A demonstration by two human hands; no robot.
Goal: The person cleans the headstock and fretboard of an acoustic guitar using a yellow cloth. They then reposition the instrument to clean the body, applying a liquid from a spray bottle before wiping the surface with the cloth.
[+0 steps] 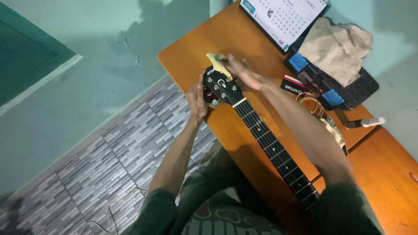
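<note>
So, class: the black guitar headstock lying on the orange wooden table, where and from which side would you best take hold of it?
Probably at the edges of the black guitar headstock, from its left side, where it overhangs the orange wooden table. The left hand already cups that edge; the right hand presses a yellow cloth at the tip. The tuning pegs leave only the rim free.

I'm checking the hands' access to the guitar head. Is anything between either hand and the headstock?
Nothing visible is. The left hand grips the side of the black headstock directly. The right hand presses a yellowish cloth against its tip, so only that cloth lies between them. The orange table around it shows bare.
</note>
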